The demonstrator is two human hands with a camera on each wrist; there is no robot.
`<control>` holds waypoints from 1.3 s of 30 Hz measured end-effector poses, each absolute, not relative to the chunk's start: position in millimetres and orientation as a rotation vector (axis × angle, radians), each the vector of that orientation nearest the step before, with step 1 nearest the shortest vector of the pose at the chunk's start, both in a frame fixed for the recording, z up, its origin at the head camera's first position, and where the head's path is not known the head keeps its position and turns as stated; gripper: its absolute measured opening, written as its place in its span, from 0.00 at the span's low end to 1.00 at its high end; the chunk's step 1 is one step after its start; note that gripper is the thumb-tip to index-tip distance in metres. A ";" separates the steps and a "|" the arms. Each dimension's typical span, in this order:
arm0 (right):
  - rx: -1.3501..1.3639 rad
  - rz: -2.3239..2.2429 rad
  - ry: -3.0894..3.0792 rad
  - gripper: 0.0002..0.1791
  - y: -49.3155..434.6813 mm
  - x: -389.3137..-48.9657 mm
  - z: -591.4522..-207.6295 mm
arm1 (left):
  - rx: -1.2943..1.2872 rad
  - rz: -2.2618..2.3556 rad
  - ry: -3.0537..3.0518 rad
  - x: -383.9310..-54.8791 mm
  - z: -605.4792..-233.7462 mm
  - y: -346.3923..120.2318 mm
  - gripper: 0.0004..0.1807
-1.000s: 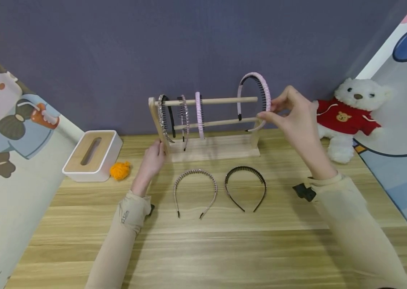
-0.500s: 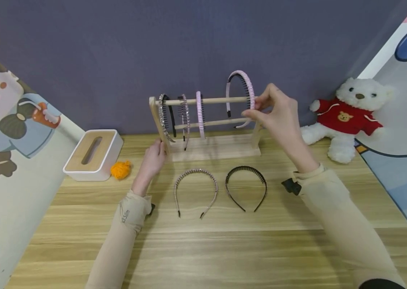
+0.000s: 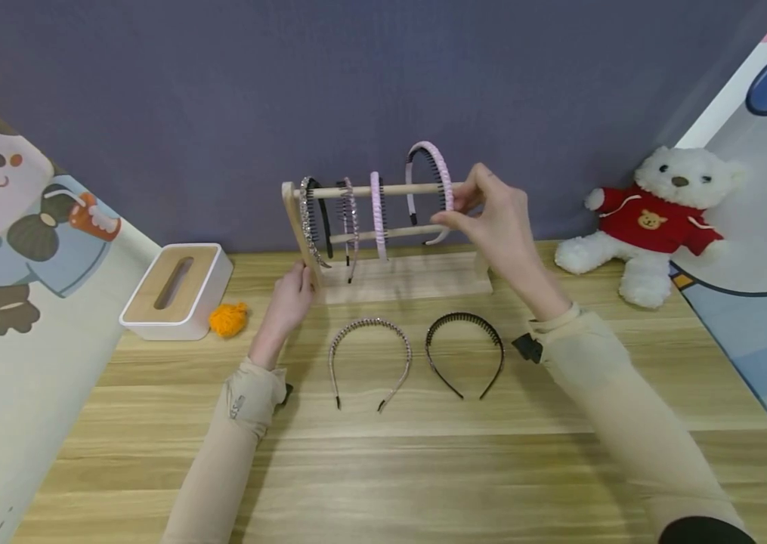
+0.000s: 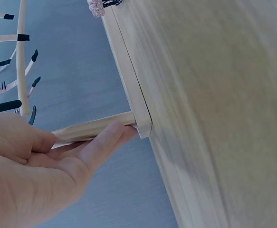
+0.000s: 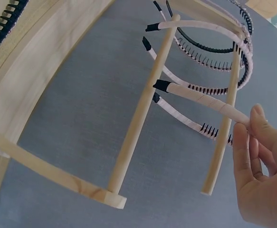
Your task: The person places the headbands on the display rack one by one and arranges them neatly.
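Pink headband (image 5: 205,100) pinched by right hand (image 3: 495,219), left hand (image 3: 290,298) gripping rack (image 3: 400,279); cuff lettering (image 3: 236,408) seems illegible.

On the wood-grained worktop (image 3: 383,483), a wooden rack (image 3: 403,278) is stood towards the back. In front, a beaded headband (image 3: 369,322) and a black headband (image 3: 465,316) are laid apart. A tissue box (image 3: 196,273) and orange yarn bundle (image 3: 228,320) are set left, a teddy bear (image 3: 648,219) right.

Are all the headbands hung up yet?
Not yet. Done: a silver headband, a beaded headband and a pink headband hang on the wooden rack. In hand: the right hand pinches a second pink headband around the top bar, while the left hand holds the rack's side post. Remaining: another beaded headband and a black headband lie on the table, probably next.
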State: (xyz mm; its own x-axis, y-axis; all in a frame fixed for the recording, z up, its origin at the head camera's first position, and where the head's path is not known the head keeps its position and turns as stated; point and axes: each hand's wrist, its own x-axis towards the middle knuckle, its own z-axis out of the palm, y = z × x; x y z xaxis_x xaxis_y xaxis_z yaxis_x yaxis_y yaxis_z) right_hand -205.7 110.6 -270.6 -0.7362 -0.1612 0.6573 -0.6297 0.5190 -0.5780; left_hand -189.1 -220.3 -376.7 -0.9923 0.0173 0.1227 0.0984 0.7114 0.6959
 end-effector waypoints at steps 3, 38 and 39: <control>0.641 1.164 -2.252 0.21 106.4 -206.0 -271.8 | -0.097 -1.157 -2.806 -188.8 -376.4 -220.0 0.19; 0.597 1.234 -2.412 0.25 84.3 -202.2 -287.8 | -0.097 -1.190 -2.810 -188.4 -377.6 -221.4 0.20; 0.597 1.234 -2.412 0.25 84.4 -202.2 -288.0 | -0.095 -1.195 -2.809 -188.4 -377.6 -221.5 0.20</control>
